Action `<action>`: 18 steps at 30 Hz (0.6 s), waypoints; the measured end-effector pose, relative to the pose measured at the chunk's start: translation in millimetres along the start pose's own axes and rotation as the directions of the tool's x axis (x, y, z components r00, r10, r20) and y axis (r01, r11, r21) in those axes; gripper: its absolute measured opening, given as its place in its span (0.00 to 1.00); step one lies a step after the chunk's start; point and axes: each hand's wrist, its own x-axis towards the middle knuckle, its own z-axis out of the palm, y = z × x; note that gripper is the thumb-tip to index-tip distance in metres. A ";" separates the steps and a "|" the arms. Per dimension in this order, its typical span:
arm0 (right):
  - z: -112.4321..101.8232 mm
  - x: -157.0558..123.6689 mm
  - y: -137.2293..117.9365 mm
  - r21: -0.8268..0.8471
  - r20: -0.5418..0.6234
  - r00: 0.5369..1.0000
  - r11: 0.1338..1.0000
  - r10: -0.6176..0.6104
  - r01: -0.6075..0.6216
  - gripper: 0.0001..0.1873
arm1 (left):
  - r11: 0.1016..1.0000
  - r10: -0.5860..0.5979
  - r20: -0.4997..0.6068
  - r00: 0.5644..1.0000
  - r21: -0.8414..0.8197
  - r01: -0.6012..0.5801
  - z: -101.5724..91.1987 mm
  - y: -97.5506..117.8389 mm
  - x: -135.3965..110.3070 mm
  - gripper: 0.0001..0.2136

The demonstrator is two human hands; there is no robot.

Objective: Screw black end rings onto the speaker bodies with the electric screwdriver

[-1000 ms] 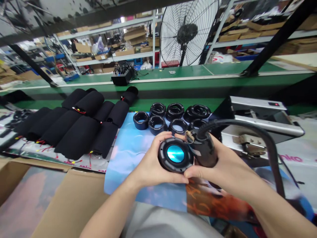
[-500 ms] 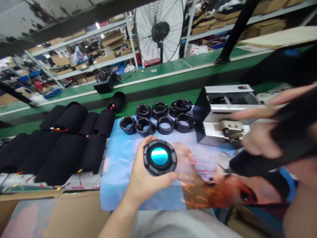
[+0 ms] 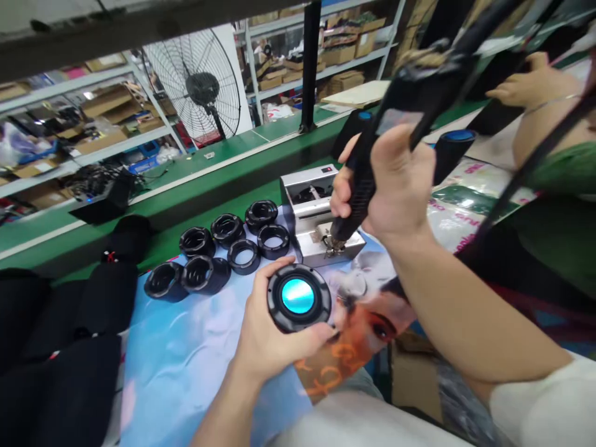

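My left hand [image 3: 267, 338] is closed around the rim of a round black speaker end piece [image 3: 275, 298] with a shiny blue disc in its middle, face turned up toward me. In my right hand [image 3: 398, 186] is a black electric screwdriver [image 3: 363, 186], gripped upright with its tip pointing down. That tip is at the front of a silver screw feeder [image 3: 305, 239]; whether it touches a screw cannot be made out. Several black rings [image 3: 242, 256] stand in two rows on the printed sheet [image 3: 172, 347], just beyond my left hand.
Black fabric-covered cylinders [image 3: 100, 298] lie at the left. A green ledge [image 3: 242, 161] runs behind the sheet, with a large fan [image 3: 202, 90] and shelves beyond. At the right are another person's hand [image 3: 531, 84] and a black cylinder with a blue end [image 3: 454, 149].
My view has swung right. My right hand has brought the screwdriver from the right side to the front of the screw feeder. My left hand still holds the speaker end piece.
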 end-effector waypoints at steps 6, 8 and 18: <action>-12.1 -3.4 15.1 0.031 0.047 0.999 0.999 0.023 -0.024 0.30 | 0.998 0.009 0.010 1.000 -0.061 -0.008 0.3 -0.7 -2.4 0.37; -12.1 -5.2 14.0 0.033 0.045 0.997 0.998 0.060 -0.062 0.31 | 0.997 0.009 0.006 1.000 -0.074 -0.008 1.2 -1.2 -3.2 0.37; 29.7 1.1 -78.2 0.049 0.194 0.975 0.991 0.109 -0.121 0.34 | 0.999 0.001 0.044 0.999 -0.051 0.001 -1.4 1.2 0.1 0.37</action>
